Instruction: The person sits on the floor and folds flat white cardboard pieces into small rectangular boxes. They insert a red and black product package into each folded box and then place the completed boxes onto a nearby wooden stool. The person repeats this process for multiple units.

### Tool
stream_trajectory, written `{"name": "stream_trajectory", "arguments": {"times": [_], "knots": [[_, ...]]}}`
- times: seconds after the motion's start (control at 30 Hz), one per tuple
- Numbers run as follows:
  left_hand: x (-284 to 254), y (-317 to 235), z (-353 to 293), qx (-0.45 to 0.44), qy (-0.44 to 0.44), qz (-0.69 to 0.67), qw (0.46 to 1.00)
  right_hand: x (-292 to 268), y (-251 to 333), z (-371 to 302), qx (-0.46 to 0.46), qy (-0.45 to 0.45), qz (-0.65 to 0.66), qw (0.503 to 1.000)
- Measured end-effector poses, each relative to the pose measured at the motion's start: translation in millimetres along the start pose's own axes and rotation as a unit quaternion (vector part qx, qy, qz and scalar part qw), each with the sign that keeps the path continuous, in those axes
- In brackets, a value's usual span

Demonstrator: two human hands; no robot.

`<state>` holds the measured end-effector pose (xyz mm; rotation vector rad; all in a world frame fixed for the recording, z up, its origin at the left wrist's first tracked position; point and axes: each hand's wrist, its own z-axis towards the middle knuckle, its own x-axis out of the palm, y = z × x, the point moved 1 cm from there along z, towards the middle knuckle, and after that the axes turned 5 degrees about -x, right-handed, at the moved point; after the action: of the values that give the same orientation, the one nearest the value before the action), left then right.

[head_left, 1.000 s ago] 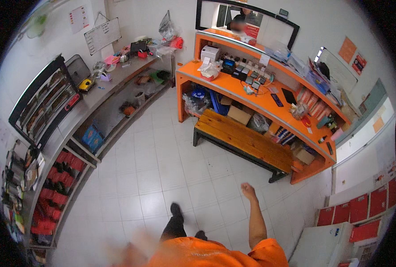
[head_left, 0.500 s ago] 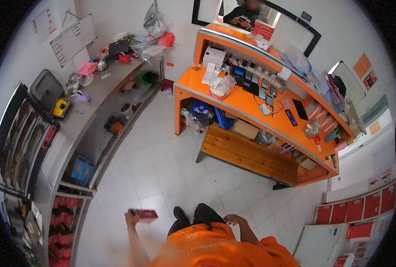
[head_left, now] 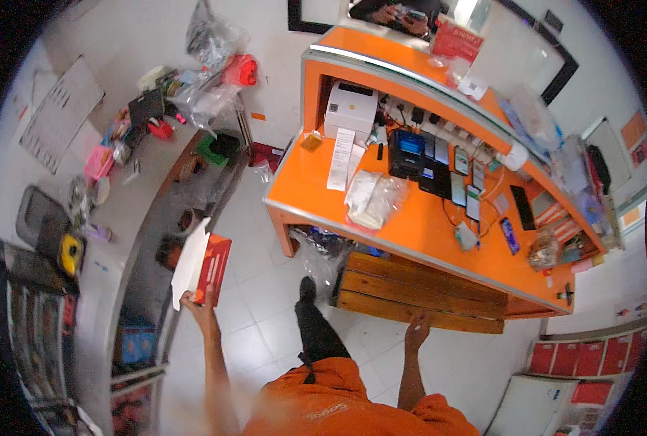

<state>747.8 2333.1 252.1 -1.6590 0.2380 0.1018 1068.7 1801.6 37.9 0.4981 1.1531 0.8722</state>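
My left hand [head_left: 200,304] grips the lower edge of a red-and-white folded carton [head_left: 216,267], held upright to the left of my body. White flaps [head_left: 187,267] stick out on its left side. The hand is closed on it, with the fingertips partly hidden. My right hand [head_left: 416,333] hangs in front of the wooden bench [head_left: 418,291], nearest its front edge. Its fingers look loosely stretched out, and I see nothing held. Whether it touches the bench is unclear.
An orange counter [head_left: 294,178] ahead bears a white printer [head_left: 350,109], paper slips [head_left: 340,160], a plastic bag [head_left: 374,200] and several phones. To the left runs a long metal counter [head_left: 123,211] with clutter. Red lockers [head_left: 578,356] and a white appliance [head_left: 527,407] stand at right.
I have stepped closer to the orange counter and bench. My left hand has lifted the carton, whose white flaps now show. The right hand has moved forward to the bench.
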Motion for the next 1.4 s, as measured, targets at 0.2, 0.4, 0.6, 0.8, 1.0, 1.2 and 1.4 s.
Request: {"name": "stream_trajectory", "arguments": {"times": [0.2,0.4,0.6,0.8,1.0,1.2,1.4], "knots": [[193.4,-12.5,160.0,0.174,-0.036,0.203,0.963,105.3,120.1,226.5,-0.071,-0.022,-0.077,0.994],[351.9,-16.7,226.3,0.250,-0.020,0.202,0.947,152.7,150.2,276.3,-0.094,0.046,-0.252,0.962],[421.4,-0.2,257.1,0.243,-0.055,0.288,0.925,164.5,168.1,281.7,-0.067,0.076,-0.324,0.941],[438.0,-13.4,257.6,0.131,-0.038,0.297,0.945,167.2,178.3,285.7,-0.052,0.055,-0.286,0.955],[448.2,-37.2,247.2,0.108,-0.047,0.343,0.932,169.6,157.3,271.9,-0.111,0.038,-0.306,0.945],[453.0,-43.1,247.4,0.097,-0.036,0.382,0.918,172.8,151.7,266.9,-0.029,-0.026,-0.178,0.983],[450.3,-31.9,253.3,0.093,-0.038,0.410,0.907,171.6,140.4,260.9,-0.049,-0.017,-0.197,0.979]]}}
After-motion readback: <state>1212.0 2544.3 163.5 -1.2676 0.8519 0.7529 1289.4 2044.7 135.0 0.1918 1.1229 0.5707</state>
